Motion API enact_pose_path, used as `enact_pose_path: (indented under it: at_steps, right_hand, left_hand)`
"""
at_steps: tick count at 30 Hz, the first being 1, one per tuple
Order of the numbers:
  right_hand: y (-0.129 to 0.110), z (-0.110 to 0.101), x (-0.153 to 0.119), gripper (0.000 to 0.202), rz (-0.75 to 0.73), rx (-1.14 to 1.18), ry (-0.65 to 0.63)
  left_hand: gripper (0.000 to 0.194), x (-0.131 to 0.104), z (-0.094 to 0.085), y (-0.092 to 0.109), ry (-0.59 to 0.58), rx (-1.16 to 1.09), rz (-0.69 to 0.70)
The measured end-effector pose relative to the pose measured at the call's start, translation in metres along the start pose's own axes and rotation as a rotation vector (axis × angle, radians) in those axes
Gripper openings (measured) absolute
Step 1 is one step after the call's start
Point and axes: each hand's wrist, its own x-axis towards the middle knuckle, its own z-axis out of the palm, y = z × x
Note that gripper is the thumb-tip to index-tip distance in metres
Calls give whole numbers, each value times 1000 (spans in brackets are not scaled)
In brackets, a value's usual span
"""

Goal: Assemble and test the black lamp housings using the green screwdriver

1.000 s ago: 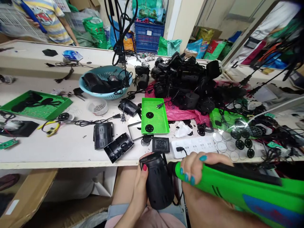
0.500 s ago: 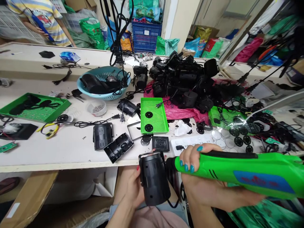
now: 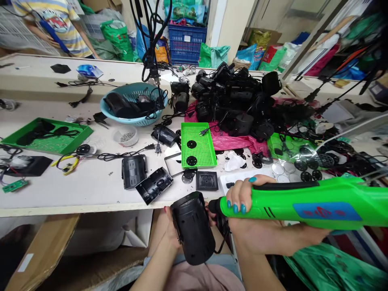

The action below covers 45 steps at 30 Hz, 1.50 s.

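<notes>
My left hand (image 3: 173, 230) grips a black plastic lamp housing (image 3: 195, 232) over my lap, just in front of the table edge. Part of its fingers is hidden behind the housing, with some fingertips showing on its right side. A cable hangs from the housing's lower right. In my right hand (image 3: 242, 202) is a green electric screwdriver (image 3: 291, 202), held level with its black nose at the housing's right side. The contact point at the tip is hard to make out. On the table nearby are another black housing (image 3: 133, 171) and an open half shell (image 3: 154, 186).
A green perforated tray (image 3: 198, 155) holds black discs. Behind it, black housings (image 3: 239, 97) are heaped on pink plastic. A blue basket (image 3: 133, 117) and a bowl of screws (image 3: 125, 136) stand left. Cables (image 3: 151, 44) hang overhead. A person (image 3: 57, 24) stands across the table.
The housing has tilted, its top leaning left, and fingertips now show on its right side. The screwdriver has shifted slightly left and up, still beside the housing. Another person's arm appears at upper right.
</notes>
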Motion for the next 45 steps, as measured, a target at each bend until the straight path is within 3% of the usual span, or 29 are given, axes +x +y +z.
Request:
enact_pose_path:
  at_steps: [3,6,9,14,19,24,30,34,40,42,45]
  right_hand:
    - [3,6,-1,66,17,21,0]
    - [-4,13,0,64,3,-15,37]
    - [-19,16,-1,61,-34,-76,96]
    - [-35,14,-12,61,38,-104,86]
    - [-21,10,-23,70,114,-95,-20]
    - [-11,8,-26,57,159,-133,-125]
    - [-16,11,-24,71,127,-144,15]
    - [-11,11,-20,63,159,-38,5]
    - [-8,8,-13,69,138,-45,9]
    - [-15,-1,-8,63,81,-81,-40]
    - [-23,-19,-5,37,34,-119,-114]
  left_hand:
    - [93,4,11,-5,-15,-23,38]
    - [83,7,18,-8,7,-68,115]
    - [75,9,16,-3,34,-147,177]
    - [83,9,10,10,16,-193,210]
    - [87,10,16,8,17,-96,158]
    - [84,10,31,5,83,-10,148]
    - [79,10,29,5,142,41,215]
    - [80,14,25,2,117,19,229]
    - [80,22,31,2,196,-32,283]
    - [81,23,31,5,162,-22,300]
    - [81,22,28,8,140,-25,264]
